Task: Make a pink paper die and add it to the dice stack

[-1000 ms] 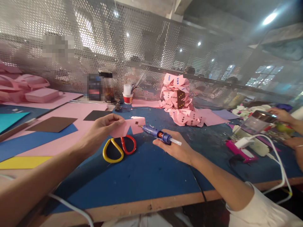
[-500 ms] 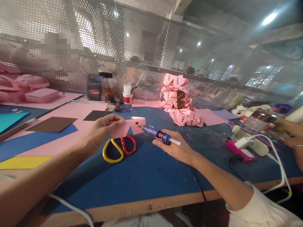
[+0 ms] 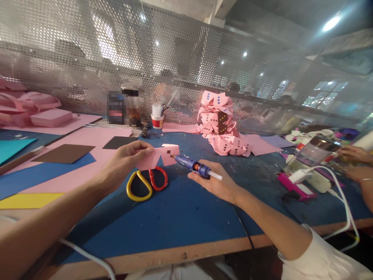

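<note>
My left hand [image 3: 124,160] pinches a folded pink paper piece [image 3: 159,155] with small dark squares, held above the blue tabletop. My right hand [image 3: 214,182] grips a blue glue gun [image 3: 192,165] with a clear glue stick poking out the back. Its nozzle touches the right edge of the pink piece. Scissors with one yellow and one red handle [image 3: 147,182] lie on the table just below the paper.
A heap of finished pink paper pieces [image 3: 223,126] stands at the back. Pink, brown, blue and yellow sheets [image 3: 62,153] cover the left side. A jar and a red cup [image 3: 157,118] sit by the perforated metal wall. Another person's hands [image 3: 354,155] work beside a plastic box at far right.
My hands, the paper and the glue gun stay almost still. The other person's hands at far right have shifted slightly.
</note>
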`<state>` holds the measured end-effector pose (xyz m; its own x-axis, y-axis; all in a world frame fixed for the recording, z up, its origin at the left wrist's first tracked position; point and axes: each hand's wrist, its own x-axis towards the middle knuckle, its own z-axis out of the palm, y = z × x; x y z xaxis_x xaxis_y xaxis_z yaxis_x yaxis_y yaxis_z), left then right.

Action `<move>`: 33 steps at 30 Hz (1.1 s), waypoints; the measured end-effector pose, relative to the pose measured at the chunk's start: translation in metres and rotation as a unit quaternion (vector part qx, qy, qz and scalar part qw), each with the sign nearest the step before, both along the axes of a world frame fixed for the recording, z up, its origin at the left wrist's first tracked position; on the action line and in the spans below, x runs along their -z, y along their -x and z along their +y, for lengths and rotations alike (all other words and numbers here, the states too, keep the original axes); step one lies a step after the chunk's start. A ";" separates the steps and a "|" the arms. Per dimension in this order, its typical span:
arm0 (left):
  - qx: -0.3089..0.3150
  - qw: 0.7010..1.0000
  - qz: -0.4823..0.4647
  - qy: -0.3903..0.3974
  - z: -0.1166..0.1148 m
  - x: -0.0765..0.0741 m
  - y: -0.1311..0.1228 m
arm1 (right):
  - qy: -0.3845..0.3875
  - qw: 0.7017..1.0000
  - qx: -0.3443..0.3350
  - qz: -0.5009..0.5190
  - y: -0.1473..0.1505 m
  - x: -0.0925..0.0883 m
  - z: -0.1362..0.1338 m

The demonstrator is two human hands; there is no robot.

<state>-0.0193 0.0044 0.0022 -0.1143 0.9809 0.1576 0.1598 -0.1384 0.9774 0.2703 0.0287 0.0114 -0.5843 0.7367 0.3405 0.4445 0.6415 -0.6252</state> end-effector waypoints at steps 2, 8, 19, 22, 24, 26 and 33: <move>-0.003 1.000 0.005 -0.004 0.001 0.000 0.000 | 0.004 1.000 0.001 0.001 0.000 0.000 0.000; -0.012 1.000 0.001 -0.007 0.000 -0.001 0.000 | 0.005 1.000 -0.002 0.000 -0.001 0.000 -0.001; -0.002 1.000 -0.001 -0.005 -0.001 -0.001 0.000 | 0.014 1.000 -0.014 -0.010 -0.001 0.000 -0.001; 0.001 1.000 0.003 -0.007 -0.001 -0.001 0.000 | 0.008 1.000 -0.017 -0.006 -0.001 0.001 -0.001; 0.002 1.000 0.004 -0.008 -0.001 -0.001 0.000 | 0.006 1.000 -0.016 -0.004 -0.001 0.001 0.000; 0.004 1.000 0.001 -0.008 -0.001 -0.001 0.000 | 0.006 1.000 -0.014 -0.003 -0.001 0.002 0.000; 0.002 1.000 -0.007 -0.001 0.000 -0.001 -0.001 | 0.006 1.000 -0.012 -0.007 0.000 0.001 -0.001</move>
